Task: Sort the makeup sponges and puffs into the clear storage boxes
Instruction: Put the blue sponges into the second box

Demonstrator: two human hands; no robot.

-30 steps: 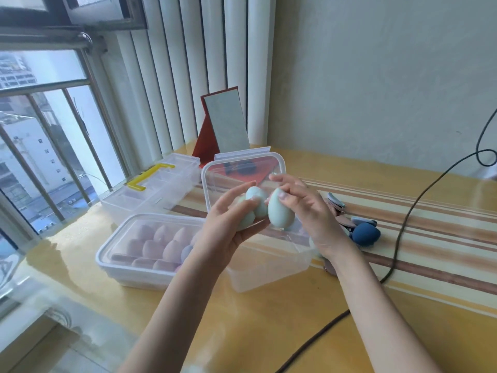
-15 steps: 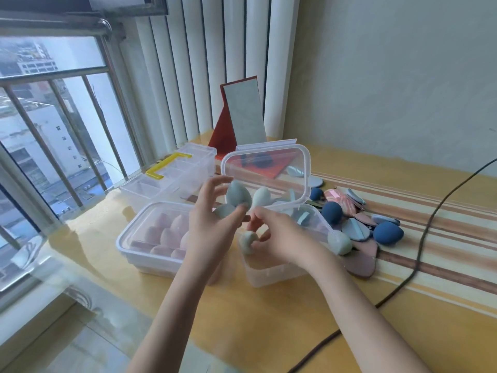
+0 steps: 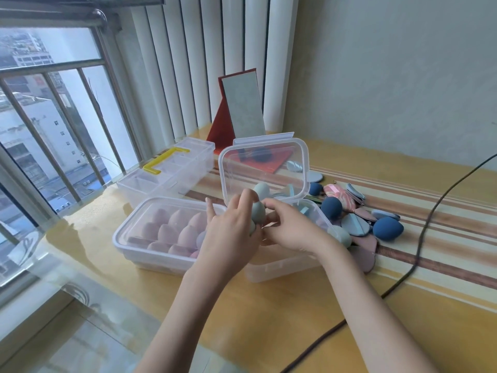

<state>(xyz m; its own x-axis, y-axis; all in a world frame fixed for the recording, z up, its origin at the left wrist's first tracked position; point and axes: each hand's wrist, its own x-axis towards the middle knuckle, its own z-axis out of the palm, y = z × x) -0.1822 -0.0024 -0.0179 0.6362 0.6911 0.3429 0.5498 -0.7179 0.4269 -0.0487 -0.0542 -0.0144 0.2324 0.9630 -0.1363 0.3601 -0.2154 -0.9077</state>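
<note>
My left hand (image 3: 228, 232) holds a pale green egg-shaped sponge (image 3: 258, 212) over the open clear box (image 3: 282, 267), whose lid (image 3: 265, 168) stands upright behind. My right hand (image 3: 291, 228) meets it from the right, its fingers curled against the same sponge. Another pale green sponge (image 3: 261, 190) shows behind the lid. To the left, a closed clear box (image 3: 161, 232) holds several pink sponges (image 3: 172, 231). Right of the open box lies a heap of dark blue sponges (image 3: 387, 229), blue puffs (image 3: 355, 224) and pink puffs (image 3: 363, 254).
A clear divided case with a yellow handle (image 3: 166, 160) sits at the back left by the barred window. A red-backed mirror (image 3: 243, 106) leans against the blinds. A black cable (image 3: 419, 238) runs across the striped mat on the right.
The view has shifted, with boxes and hands lower right in frame. Both hands came down closer to the open box, and the right hand moved up against the sponge in the left.
</note>
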